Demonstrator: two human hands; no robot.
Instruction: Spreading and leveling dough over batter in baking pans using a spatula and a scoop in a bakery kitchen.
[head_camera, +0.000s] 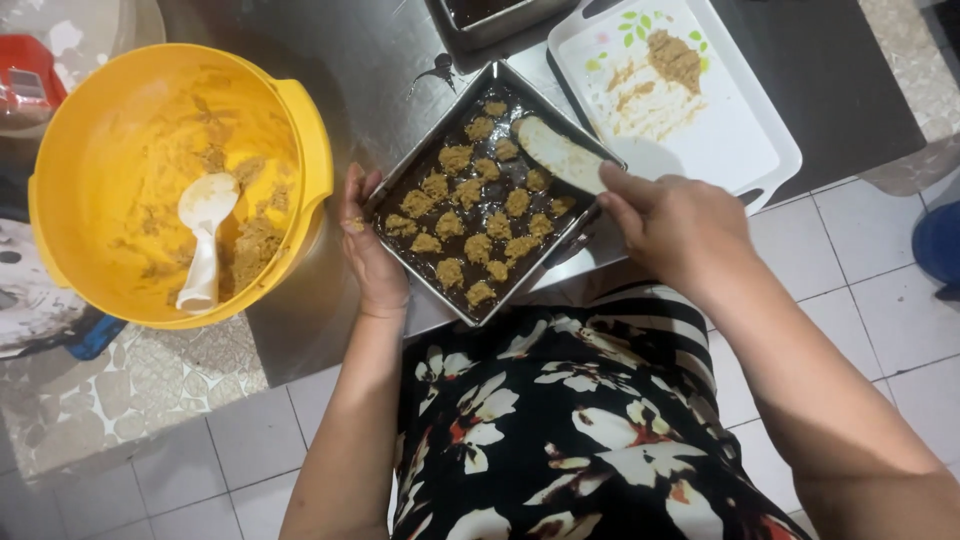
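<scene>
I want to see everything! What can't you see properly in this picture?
- Second dark tray: cut off by the head view's top edge.
- Spatula handle: hidden inside the right hand.
- Red thing: cut off at the left edge.
- Tray edge: partly covered by the left hand.

dark tray (490, 15) cut off at top edge, spatula handle (600, 178) hidden in fist

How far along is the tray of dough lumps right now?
Done: many dough lumps dot the metal tray. In hand: the left hand steadies the tray's edge; the right hand holds a white spatula over it. Left: dough remains in the yellow bowl.
</scene>
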